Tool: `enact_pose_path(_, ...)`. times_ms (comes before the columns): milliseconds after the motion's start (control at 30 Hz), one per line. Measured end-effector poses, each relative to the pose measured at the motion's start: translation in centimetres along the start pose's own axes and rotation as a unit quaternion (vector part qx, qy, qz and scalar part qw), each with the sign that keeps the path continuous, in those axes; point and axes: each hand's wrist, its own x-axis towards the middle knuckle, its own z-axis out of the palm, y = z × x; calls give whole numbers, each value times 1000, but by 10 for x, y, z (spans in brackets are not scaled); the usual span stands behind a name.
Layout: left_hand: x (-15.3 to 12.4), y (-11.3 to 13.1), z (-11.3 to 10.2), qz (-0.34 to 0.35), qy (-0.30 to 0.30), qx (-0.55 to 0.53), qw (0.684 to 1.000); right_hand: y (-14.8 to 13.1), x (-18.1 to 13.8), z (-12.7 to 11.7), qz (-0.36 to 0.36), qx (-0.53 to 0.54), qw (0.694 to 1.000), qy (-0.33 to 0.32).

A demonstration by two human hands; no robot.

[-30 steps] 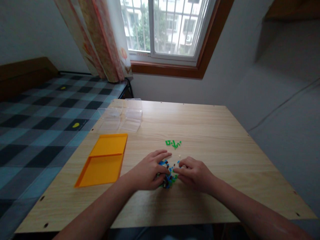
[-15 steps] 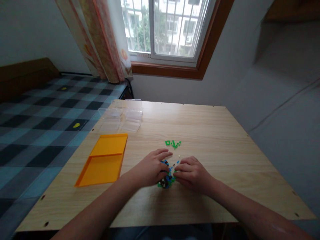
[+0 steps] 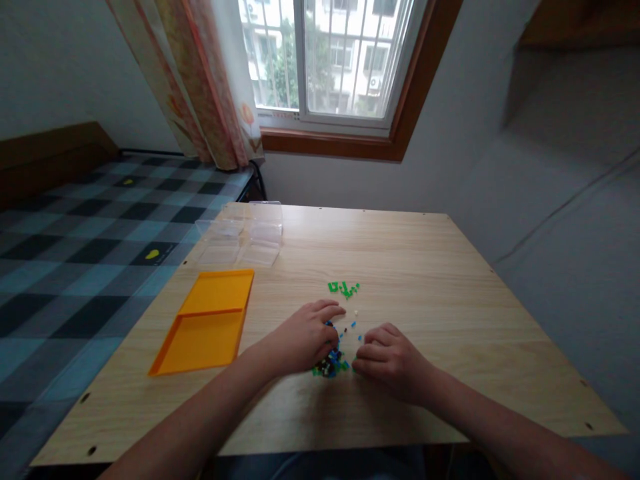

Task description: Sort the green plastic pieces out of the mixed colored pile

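The nearest change on my feed is at the right grip (image 3: 393, 363): it sits lower and a little farther right than half a second ago, so a strip of bare bench (image 3: 425, 287) now parts it from the pile of small bricks (image 3: 329, 365). For the work in hand, I judge that this leaves the pile's right side easier to see and reach. The right fingers are curled together, with a green bit (image 3: 355, 361) at their tips; I cannot tell whether they pinch it or it lies on the bench. The left grip (image 3: 300, 337) stays bent over the pile's far left side, hiding part of it, and I cannot tell whether it holds a brick.

Just beyond, between the two grips, I see a loose blue brick (image 3: 359, 338), a dark one (image 3: 345, 330) and a pale one (image 3: 356, 313), all apart from the pile. Farther out lies a group of green bricks (image 3: 345, 289). Off to the left, the orange case (image 3: 210, 340) lies open, and the clear boxes (image 3: 265, 233) stand past it, near the far edge.
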Motion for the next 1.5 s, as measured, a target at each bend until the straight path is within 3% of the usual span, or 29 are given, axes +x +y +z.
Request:
enact_pose_path(167,-4,-1,-12,-40,35,-23,998,3,-25,-9,24,-8,1000,-5)
enact_pose_path(300,0,-18,-23,-117,58,-26,991,26,-38,-21,60,-26,998,-5)
enact_pose_path(433,20,-41,-19,-199,55,-5,978,61,-22,-19,83,-30,996,17)
enact_pose_path(567,41,-53,-7,-258,43,11,965,85,10,2,94,-19,994,45)
enact_pose_path(700,54,-53,0,-283,28,16,958,94,25,15,124,-18,989,83)
enact_pose_path(833,56,-47,-2,-287,31,7,958,86,16,5,162,-9,979,127)
enact_pose_path(1000,27,-30,-15,-276,52,-12,960,49,6,-13,141,45,984,96)
enact_pose_path(1167,-28,-2,-11,-272,80,-30,959,15,4,-7,94,53,992,58)
enact_pose_path(1300,-56,8,6,-242,87,-34,966,9,9,3,96,43,993,52)
enact_pose_path(1500,-62,7,13,-189,96,-10,977,9,17,11,82,23,996,39)
